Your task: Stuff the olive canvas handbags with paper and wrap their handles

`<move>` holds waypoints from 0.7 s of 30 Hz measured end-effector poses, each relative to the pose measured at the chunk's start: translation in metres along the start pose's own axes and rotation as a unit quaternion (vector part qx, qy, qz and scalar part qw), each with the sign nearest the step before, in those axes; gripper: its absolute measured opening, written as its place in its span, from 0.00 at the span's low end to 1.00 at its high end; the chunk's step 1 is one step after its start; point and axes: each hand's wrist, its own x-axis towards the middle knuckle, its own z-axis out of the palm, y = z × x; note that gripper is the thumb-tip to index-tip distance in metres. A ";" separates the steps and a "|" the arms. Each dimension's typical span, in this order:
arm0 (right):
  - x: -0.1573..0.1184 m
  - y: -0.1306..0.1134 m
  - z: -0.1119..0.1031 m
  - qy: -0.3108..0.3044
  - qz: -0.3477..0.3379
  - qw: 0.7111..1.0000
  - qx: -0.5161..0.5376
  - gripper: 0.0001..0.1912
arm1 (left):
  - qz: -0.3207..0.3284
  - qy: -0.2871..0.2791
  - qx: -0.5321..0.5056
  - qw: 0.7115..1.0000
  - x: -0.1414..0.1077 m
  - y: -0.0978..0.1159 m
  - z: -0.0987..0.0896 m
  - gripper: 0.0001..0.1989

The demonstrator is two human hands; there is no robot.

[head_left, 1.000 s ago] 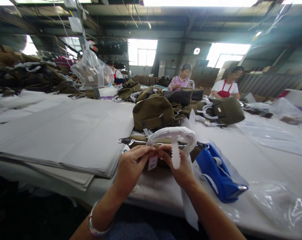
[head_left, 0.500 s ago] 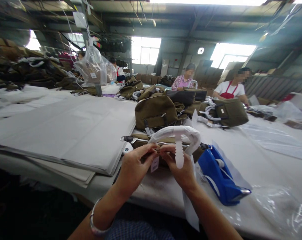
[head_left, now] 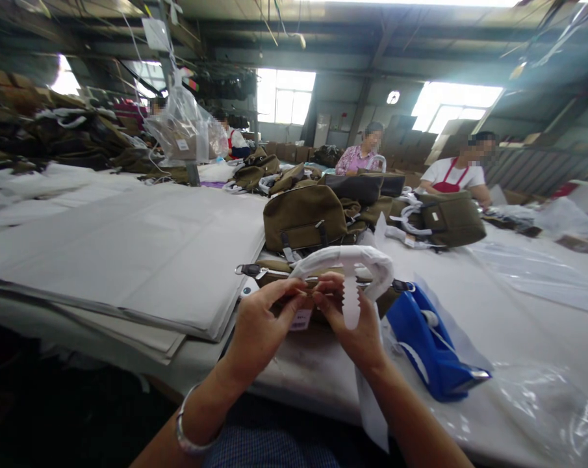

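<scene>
An olive-brown handbag [head_left: 274, 266] with a metal zip lies at the table's front edge. Its handle [head_left: 340, 253] is wrapped in white paper and arches over my hands. My left hand [head_left: 264, 318] and my right hand [head_left: 355, 328] meet in front of the bag. Their thumbs and forefingers are pinched close together on a thin string, its ends hidden by the fingers. Just under the left fingertips hangs a white hang tag [head_left: 301, 319] with a barcode. A notched white strip [head_left: 351, 296] dangles from the handle across my right hand.
A blue tape dispenser [head_left: 433, 348] stands right of the bag. Large white paper sheets [head_left: 142, 253] are stacked on the left. More olive bags [head_left: 303, 218] lie behind, with clear plastic [head_left: 551, 403] at the right front. Several co-workers [head_left: 457, 172] are across the table.
The hang tag has turned to lie wider and more level. My right fingertips have shifted slightly right, and a thin gap shows between the two hands.
</scene>
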 end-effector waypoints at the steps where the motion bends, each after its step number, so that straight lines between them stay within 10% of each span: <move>1: -0.001 0.000 0.000 -0.001 0.000 1.000 0.001 0.13 | 0.000 0.001 0.000 1.000 0.000 0.000 0.000 0.08; 12: -0.001 0.000 0.001 -0.015 -0.024 1.000 0.004 0.11 | 0.008 -0.015 0.014 1.000 0.000 0.000 -0.002 0.10; 21: 0.000 -0.011 -0.002 0.001 -0.183 0.973 -0.142 0.11 | -0.002 -0.010 0.006 1.000 -0.003 -0.001 0.003 0.09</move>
